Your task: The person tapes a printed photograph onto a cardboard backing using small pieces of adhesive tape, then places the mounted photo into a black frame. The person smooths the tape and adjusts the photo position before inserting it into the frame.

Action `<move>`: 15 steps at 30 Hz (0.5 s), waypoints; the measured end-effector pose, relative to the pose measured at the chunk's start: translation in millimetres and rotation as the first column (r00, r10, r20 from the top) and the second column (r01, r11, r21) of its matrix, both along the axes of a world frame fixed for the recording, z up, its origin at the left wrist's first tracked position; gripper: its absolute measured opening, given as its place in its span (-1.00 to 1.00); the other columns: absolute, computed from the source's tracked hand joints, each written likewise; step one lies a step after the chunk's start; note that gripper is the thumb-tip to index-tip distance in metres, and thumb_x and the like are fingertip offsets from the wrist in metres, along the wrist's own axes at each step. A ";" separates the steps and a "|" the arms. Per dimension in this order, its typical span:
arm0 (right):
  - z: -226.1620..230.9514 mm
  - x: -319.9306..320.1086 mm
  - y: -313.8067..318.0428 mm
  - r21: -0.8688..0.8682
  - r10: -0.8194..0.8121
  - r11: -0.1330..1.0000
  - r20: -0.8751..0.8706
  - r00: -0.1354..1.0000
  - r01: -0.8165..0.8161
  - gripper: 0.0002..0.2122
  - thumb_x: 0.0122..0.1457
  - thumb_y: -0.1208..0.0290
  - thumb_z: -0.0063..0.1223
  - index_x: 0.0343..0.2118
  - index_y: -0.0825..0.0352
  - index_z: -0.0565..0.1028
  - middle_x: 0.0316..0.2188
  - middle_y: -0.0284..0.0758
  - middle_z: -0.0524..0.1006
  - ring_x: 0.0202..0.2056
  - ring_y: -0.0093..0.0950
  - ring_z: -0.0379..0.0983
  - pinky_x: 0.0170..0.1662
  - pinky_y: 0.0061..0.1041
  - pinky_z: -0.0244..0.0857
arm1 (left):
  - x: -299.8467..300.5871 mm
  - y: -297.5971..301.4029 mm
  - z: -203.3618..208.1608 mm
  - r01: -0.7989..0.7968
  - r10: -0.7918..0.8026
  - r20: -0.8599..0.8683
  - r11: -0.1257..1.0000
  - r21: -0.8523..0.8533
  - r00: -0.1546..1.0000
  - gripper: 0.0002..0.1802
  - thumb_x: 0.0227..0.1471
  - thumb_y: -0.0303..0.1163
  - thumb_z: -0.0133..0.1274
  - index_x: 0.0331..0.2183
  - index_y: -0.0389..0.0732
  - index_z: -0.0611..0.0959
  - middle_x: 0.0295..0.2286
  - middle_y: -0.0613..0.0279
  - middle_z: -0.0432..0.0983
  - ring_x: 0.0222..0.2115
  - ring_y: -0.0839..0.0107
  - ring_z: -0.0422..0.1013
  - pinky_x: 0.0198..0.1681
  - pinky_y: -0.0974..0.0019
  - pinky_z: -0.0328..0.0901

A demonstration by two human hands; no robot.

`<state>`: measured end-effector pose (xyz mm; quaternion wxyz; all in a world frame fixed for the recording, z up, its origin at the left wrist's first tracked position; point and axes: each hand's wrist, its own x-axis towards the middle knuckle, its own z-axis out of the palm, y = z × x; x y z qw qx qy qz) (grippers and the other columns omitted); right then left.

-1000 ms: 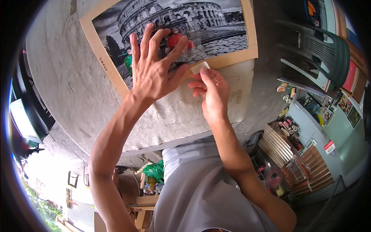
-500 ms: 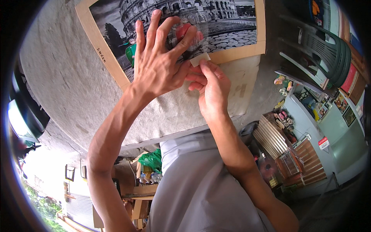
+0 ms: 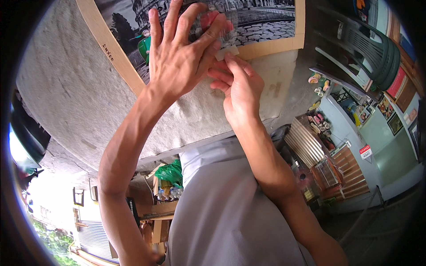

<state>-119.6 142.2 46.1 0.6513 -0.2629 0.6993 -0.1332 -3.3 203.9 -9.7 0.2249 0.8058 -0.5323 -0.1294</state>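
My left hand lies with its fingers spread over a black-and-white print of an old round arena and a cobbled street. A green patch of the print shows beside it, and a red patch is partly covered by its fingers. Thumb and fingertips of my right hand pinch a small pale piece of tape at the print's near edge. A light brown border frames the print. The tips of the right fingers under the tape are partly hidden.
The print rests on a table with a stained grey cloth. Stacked dark green plastic chairs stand to the right, with a corrugated sheet and shoes beyond. Below the table edge are a green bag and cardboard boxes.
The print and both hands sit slightly higher and farther left in the view. The tape piece, raised before, now lies flatter against the border, with the right thumb still on it.
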 end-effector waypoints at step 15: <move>-3.1 6.3 3.2 -0.050 -0.067 0.997 0.000 0.998 0.067 -0.82 0.23 0.46 0.10 -0.19 0.45 0.47 -0.32 -0.18 0.55 -0.29 -0.33 0.59 -0.23 -0.35 0.54 | 0.2 -0.8 10.0 -0.018 0.019 -0.080 1.000 0.006 0.997 -0.52 0.06 -0.15 0.12 0.06 0.13 0.59 0.15 0.05 0.20 0.29 -0.13 -0.05 0.27 -0.44 -0.21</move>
